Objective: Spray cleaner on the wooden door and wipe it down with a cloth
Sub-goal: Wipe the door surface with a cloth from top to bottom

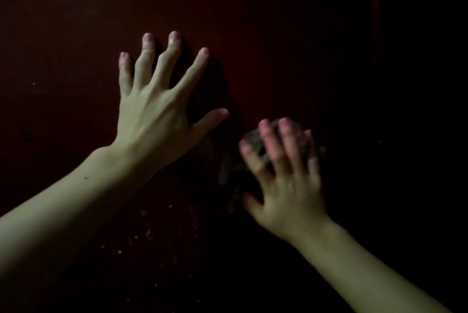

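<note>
The left hand [152, 107] braced wide-splayed on the wooden door [278, 21]; the right hand [286, 181] pressed a dark cloth [255, 143], best wiped firmly in overlapping strokes.

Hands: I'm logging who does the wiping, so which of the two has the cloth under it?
The right hand, blurred, presses a dark cloth on the door. The left hand is spread and bare.

Door [266, 9] fills view behind both hands. Left hand [152, 107] flat on door, fingers spread, left of centre. Right hand [286, 178] lower right, pressed over cloth [255, 143]; cloth between hand and door. Hands near, apart.
</note>
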The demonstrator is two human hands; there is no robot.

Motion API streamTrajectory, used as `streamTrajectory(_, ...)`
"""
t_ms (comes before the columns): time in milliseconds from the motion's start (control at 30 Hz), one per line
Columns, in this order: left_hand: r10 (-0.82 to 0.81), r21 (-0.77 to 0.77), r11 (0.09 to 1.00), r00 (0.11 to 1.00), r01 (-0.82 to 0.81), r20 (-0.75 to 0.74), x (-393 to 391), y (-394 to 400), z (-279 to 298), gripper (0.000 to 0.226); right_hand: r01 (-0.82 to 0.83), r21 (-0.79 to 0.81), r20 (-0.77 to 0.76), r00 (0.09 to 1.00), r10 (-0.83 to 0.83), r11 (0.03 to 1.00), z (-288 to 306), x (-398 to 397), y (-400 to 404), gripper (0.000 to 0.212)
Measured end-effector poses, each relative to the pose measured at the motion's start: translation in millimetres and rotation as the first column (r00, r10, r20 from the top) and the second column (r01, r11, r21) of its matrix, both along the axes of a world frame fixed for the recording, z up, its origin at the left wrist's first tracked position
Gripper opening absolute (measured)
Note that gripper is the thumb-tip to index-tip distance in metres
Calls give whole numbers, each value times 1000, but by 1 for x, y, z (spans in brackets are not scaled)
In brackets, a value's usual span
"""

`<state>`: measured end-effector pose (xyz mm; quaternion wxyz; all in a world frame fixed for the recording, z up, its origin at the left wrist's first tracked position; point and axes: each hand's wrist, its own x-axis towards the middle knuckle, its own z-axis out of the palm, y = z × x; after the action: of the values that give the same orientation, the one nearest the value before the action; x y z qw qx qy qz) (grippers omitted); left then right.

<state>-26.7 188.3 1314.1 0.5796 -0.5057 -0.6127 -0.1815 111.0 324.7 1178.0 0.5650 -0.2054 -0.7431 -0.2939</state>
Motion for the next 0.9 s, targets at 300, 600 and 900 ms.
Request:
streamTrajectory(300, -97, 104, 991, 988, 85, 120, -76, -88, -36, 68, 23, -219, -251, 965, -79, 975, 18, -48, -48, 82)
streamTrajectory(600, -92, 60, 995, 979, 82, 183, -135, -145, -58, 63, 40, -22, 31, 999, -39, 999, 15, -87, -81, 83)
streamTrajectory(900, -86, -70, 993, 994, 90, 67, -191, -181, -72, 54, -74, 49, 106, 992, 69, 996, -23, -184, -164, 83)
